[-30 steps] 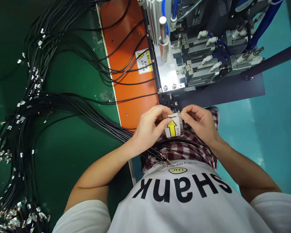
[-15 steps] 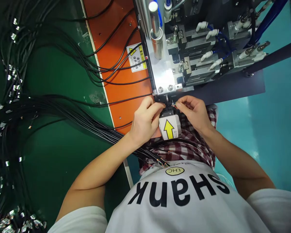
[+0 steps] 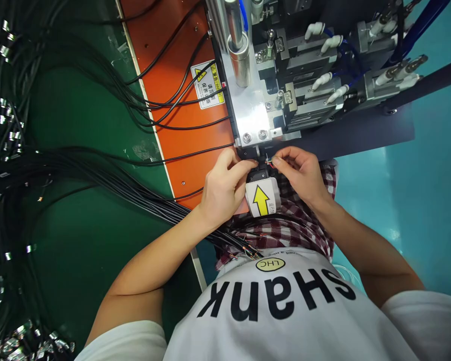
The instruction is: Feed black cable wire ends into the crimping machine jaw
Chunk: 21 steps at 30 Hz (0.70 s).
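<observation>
My right hand [image 3: 302, 173] pinches thin coloured wires [image 3: 269, 162] between thumb and fingertips, just under the front of the metal machine [image 3: 253, 108]. Facing it from the other side is my left hand [image 3: 223, 185], its thumb and forefinger closed at the black fixture; whatever lies between those fingertips is hidden. A curved guard with a yellow arrow label [image 3: 261, 198] sits just below the two hands. Across my lap lies a bundle of black cables [image 3: 150, 195] with stripped, coloured wire ends.
Many more black cables with shiny metal connectors [image 3: 13, 135] cover the left of the green mat [image 3: 108, 250]. An orange base plate [image 3: 173, 90] carries a warning label [image 3: 207, 85] and cables running toward the machine. Air cylinders with white fittings [image 3: 321, 80] stand at the upper right.
The view has shifted slightly, so the mat and machine sit a little further left and up. Both hands keep nearly the same place and grip by the fixture.
</observation>
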Motion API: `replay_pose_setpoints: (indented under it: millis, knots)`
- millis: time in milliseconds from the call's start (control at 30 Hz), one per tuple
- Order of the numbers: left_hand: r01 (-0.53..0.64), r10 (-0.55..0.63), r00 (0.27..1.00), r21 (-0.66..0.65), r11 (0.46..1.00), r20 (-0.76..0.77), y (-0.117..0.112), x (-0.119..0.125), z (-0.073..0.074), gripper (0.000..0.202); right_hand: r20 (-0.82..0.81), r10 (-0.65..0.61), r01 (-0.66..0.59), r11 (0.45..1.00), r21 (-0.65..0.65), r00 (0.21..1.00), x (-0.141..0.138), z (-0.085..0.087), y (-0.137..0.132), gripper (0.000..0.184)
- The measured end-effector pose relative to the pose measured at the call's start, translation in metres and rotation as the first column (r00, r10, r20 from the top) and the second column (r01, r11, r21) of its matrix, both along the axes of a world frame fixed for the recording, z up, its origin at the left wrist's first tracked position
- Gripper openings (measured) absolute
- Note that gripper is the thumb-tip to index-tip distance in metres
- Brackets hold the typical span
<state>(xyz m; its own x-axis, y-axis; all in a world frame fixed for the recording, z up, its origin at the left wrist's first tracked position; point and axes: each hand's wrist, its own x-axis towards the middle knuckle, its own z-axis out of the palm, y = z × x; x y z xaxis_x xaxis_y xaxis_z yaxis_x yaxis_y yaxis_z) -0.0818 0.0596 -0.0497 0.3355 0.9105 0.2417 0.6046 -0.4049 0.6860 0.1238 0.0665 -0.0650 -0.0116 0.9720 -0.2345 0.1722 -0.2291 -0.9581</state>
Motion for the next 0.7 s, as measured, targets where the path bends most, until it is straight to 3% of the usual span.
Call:
replay_pose_setpoints:
  millis: [300, 700]
  knots:
    - [0.014, -0.014, 1.000, -0.026, 1.000, -0.018, -0.0006, -0.0001, -0.0044, 0.028, 0.007, 0.004, -0.004, 1.000, 0.018, 1.000, -0.0009, 0.0000, -0.0004, 0.012]
    - [0.059, -0.053, 0.995, 0.076, 0.995, -0.080, 0.0013, 0.0002, -0.0063, 0.029, 0.061, -0.004, -0.001, 0.996, 0.088, 0.998, -0.0031, -0.0031, -0.0022, 0.011]
